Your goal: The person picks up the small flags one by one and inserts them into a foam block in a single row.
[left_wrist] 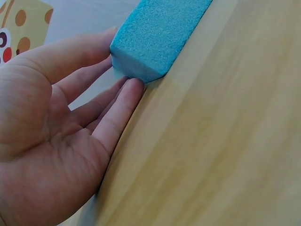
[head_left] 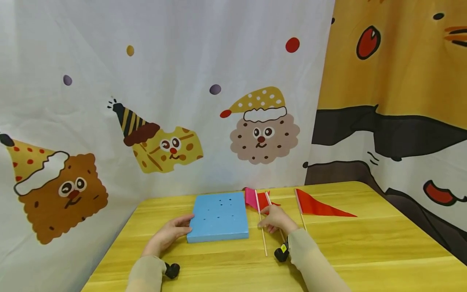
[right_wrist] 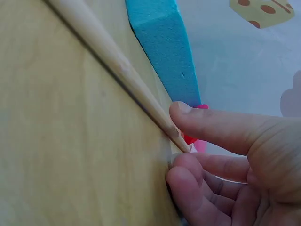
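Observation:
A blue foam block [head_left: 219,217] with small holes in its top lies flat on the table. My left hand [head_left: 169,234] is at its left side, fingers fairly straight, fingertips touching the block's near corner [left_wrist: 146,61] in the left wrist view. To the right, my right hand [head_left: 275,220] reaches over flags on thin wooden sticks. In the right wrist view one stick [right_wrist: 117,66] runs between the thumb and the bent fingers, with a gap around it. A pink flag [head_left: 251,198] and a red flag [head_left: 263,202] overlap beyond this hand, partly hidden.
A larger red pennant [head_left: 321,205] on a stick lies to the right of my right hand. The yellow wooden table [head_left: 365,251] ends at the back against a curtain [head_left: 204,48] printed with cartoon food. Each wrist carries a small black camera.

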`<state>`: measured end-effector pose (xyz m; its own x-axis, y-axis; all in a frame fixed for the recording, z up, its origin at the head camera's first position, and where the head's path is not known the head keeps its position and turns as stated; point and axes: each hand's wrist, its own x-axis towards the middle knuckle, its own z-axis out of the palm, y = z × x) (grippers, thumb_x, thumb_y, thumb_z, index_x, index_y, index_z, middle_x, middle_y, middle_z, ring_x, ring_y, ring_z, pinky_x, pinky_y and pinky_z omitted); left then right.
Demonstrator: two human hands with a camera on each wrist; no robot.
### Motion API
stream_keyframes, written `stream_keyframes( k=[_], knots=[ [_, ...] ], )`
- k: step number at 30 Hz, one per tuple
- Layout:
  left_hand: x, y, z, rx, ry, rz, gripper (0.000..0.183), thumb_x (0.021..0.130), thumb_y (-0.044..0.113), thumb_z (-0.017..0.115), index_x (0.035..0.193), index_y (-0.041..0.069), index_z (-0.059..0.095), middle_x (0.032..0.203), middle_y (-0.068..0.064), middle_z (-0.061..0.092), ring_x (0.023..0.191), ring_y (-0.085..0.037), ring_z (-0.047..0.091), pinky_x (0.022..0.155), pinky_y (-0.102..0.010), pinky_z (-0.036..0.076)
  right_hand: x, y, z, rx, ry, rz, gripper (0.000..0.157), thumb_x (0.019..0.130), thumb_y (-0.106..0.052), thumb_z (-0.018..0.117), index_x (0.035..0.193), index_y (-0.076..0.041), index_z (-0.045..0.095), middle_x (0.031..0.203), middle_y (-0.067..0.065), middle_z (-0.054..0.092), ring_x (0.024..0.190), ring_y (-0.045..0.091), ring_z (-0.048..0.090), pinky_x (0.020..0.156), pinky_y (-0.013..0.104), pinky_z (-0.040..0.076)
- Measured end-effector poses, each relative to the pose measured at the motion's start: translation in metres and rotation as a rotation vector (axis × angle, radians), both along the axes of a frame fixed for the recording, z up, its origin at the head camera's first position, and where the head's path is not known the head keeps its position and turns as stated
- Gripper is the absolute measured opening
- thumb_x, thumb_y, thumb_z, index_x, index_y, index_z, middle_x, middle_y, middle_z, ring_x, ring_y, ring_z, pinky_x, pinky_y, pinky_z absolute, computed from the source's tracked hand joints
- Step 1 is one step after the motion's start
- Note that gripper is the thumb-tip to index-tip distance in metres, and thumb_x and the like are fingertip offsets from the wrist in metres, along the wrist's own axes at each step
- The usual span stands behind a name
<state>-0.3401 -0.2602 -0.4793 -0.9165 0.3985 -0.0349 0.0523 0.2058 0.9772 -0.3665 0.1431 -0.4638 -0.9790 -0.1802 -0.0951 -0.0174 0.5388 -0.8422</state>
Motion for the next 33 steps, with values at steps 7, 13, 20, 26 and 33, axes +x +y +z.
stream_keyframes(
  k=[7,13,20,26,33],
  knots=[
    [0.0028,0.0001,0.0,-0.023,-0.011,0.013,0.065,0.095,0.017,0.064,0.15,0.002,0.034,0.152,-0.03,0.025,0.138,-0.046,0.024,0.106,-0.048,0.038,0.0034,-0.0048,-0.003,0.052,0.047,0.015,0.061,0.073,-0.004,0.083,0.126,0.01,0.057,0.063,0.01,0.058,0.042,0.018,0.055,0.045,0.033,0.054],
    [0.0007,0.0001,-0.0018,-0.017,-0.006,0.029,0.065,0.094,0.016,0.066,0.149,0.001,0.036,0.151,-0.031,0.026,0.137,-0.046,0.027,0.103,-0.044,0.042,0.0033,-0.0055,-0.0008,0.059,0.067,-0.015,0.055,0.073,0.002,0.078,0.123,0.013,0.057,0.061,0.01,0.059,0.041,0.016,0.054,0.042,0.032,0.053],
    [0.0013,0.0015,0.001,-0.036,-0.007,0.03,0.064,0.094,0.018,0.066,0.149,0.002,0.036,0.15,-0.03,0.028,0.135,-0.046,0.031,0.104,-0.046,0.041,0.0029,-0.0052,0.0001,0.074,0.068,-0.03,0.048,0.073,0.003,0.073,0.118,0.013,0.059,0.059,0.011,0.058,0.04,0.016,0.053,0.041,0.031,0.052],
    [0.0027,0.0019,0.0021,-0.043,0.018,0.025,0.063,0.096,0.017,0.064,0.15,0.002,0.036,0.151,-0.029,0.027,0.136,-0.045,0.03,0.106,-0.048,0.038,0.0017,-0.0055,0.0002,0.07,0.077,-0.044,0.034,0.074,0.002,0.071,0.106,0.01,0.062,0.058,0.01,0.057,0.039,0.016,0.052,0.04,0.031,0.052],
    [0.0032,0.0016,0.0001,-0.044,0.047,0.021,0.063,0.095,0.016,0.064,0.149,0.002,0.036,0.152,-0.027,0.028,0.137,-0.045,0.028,0.107,-0.049,0.035,0.002,-0.0027,0.0001,0.059,0.067,-0.053,0.028,0.078,-0.001,0.07,0.102,0.008,0.063,0.058,0.01,0.057,0.043,0.016,0.054,0.042,0.032,0.053]
  ],
)
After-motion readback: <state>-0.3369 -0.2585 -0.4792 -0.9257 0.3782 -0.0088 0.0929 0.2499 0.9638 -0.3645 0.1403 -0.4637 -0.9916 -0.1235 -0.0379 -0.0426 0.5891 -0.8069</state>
